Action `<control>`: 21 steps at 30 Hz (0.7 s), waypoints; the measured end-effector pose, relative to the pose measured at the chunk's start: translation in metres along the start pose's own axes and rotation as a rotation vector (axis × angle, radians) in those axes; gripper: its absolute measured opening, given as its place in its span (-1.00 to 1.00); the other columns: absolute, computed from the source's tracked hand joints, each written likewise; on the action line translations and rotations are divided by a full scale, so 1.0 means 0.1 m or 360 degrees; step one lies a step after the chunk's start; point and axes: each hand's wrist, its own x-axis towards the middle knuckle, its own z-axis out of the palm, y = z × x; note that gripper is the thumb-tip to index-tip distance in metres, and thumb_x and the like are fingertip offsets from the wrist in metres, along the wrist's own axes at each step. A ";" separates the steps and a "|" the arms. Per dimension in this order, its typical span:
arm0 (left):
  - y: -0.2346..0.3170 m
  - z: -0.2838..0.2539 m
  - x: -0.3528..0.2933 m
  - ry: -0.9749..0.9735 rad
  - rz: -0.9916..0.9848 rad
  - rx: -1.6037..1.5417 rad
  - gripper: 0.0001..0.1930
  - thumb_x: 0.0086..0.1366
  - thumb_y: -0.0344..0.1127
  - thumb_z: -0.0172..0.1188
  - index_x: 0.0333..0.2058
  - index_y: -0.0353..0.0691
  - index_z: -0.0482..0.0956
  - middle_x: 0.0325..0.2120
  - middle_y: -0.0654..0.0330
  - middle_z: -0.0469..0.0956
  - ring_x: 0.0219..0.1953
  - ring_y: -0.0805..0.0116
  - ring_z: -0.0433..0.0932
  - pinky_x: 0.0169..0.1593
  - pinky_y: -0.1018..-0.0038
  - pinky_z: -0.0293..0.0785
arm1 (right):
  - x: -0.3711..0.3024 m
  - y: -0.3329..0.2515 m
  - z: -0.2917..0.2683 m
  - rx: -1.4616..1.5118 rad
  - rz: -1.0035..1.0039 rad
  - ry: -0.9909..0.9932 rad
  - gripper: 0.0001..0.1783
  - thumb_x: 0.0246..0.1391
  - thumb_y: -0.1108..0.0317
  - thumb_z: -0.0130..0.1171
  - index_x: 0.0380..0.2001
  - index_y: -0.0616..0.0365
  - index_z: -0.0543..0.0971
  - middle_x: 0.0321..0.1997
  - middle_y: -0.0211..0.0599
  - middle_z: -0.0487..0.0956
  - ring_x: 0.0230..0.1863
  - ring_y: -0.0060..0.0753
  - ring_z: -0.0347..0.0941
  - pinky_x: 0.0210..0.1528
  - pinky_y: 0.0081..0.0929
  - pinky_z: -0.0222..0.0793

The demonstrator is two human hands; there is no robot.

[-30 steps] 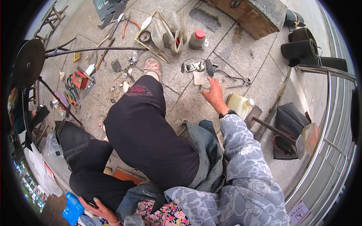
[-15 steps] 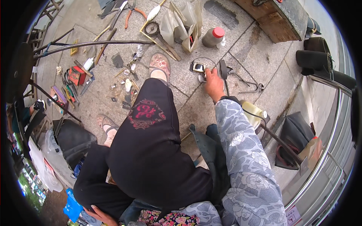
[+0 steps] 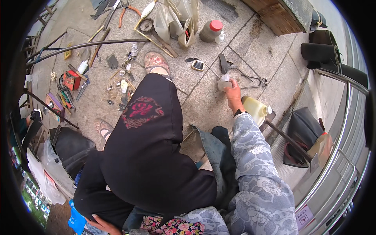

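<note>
My right hand is over the paving to the right of my knee. Its fingers and thumb pinch a small flat grey-beige piece, whose exact kind I cannot make out. Just beyond it lie a dark flat strip and a pair of metal pincers. Left of these, a small square device with a dark face rests on the stone. At the lower left my left hand lies against my black trouser leg, its fingers stretched out and holding nothing visible.
A yellowish jug stands beside my right wrist. Farther off are a red-capped jar, plastic bags and a wooden box. Hand tools and scraps lie left of my foot. A metal railing runs along the right.
My right hand has moved right and nearer, away from the small square device, and now shows the grey-beige piece in its fingers. The whole view has shifted slightly. My left hand stays put.
</note>
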 end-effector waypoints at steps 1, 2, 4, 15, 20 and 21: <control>0.00 0.00 0.00 0.0033 -0.0011 0.0015 -0.43 0.34 -0.08 -0.13 0.14 -0.46 0.13 0.13 -0.19 0.16 0.15 0.01 0.17 0.22 0.29 0.03 | -0.05 -0.10 0.02 -0.0092 -0.0005 0.0051 -0.53 -0.16 0.60 0.04 -0.06 0.19 0.44 -0.20 -0.25 0.53 -0.20 -0.41 0.44 -0.10 -0.54 0.32; 0.00 0.00 0.01 0.0066 -0.0023 0.0032 -0.43 0.34 -0.09 -0.12 0.14 -0.46 0.13 0.13 -0.20 0.16 0.15 0.01 0.17 0.22 0.29 0.03 | -0.04 -0.08 0.03 -0.0094 0.0001 0.0045 -0.53 -0.16 0.60 0.04 -0.06 0.19 0.44 -0.20 -0.25 0.53 -0.20 -0.41 0.44 -0.10 -0.54 0.32; 0.02 0.01 0.00 0.0042 0.0005 0.0019 -0.43 0.34 -0.09 -0.12 0.14 -0.45 0.13 0.13 -0.19 0.17 0.15 0.01 0.17 0.22 0.29 0.03 | -0.04 -0.08 -0.08 -0.0123 -0.0293 0.0126 -0.69 -0.15 0.58 0.07 -0.23 0.21 0.51 -0.21 -0.26 0.55 -0.21 -0.44 0.45 -0.12 -0.56 0.32; -0.08 0.01 0.08 0.0046 0.0066 0.0063 -0.43 0.33 -0.08 -0.10 0.13 -0.43 0.15 0.11 -0.17 0.20 0.12 0.01 0.22 0.20 0.29 0.09 | -0.79 0.01 0.03 -0.1273 -0.0686 0.0171 -0.67 -0.38 0.27 0.38 -0.39 0.03 0.61 0.06 -0.08 0.38 0.05 -0.04 0.33 0.04 -0.24 0.26; -0.12 0.01 0.09 0.0029 0.0083 0.0051 -0.43 0.33 -0.08 -0.09 0.13 -0.44 0.16 0.10 -0.18 0.21 0.11 0.00 0.23 0.19 0.28 0.11 | -0.81 0.27 -0.12 -0.1355 -0.0635 0.0154 -0.72 -0.24 0.30 0.30 -0.36 0.10 0.59 -0.01 -0.06 0.44 -0.05 -0.04 0.40 -0.05 -0.24 0.33; -0.10 0.00 0.08 0.0029 0.0083 0.0057 -0.43 0.33 -0.08 -0.09 0.13 -0.44 0.16 0.10 -0.18 0.21 0.11 0.00 0.23 0.19 0.28 0.11 | -0.75 0.22 -0.14 -0.1117 -0.0480 0.0194 -0.77 -0.22 0.32 0.27 -0.40 0.13 0.57 -0.10 -0.08 0.47 -0.14 -0.06 0.44 -0.11 -0.26 0.35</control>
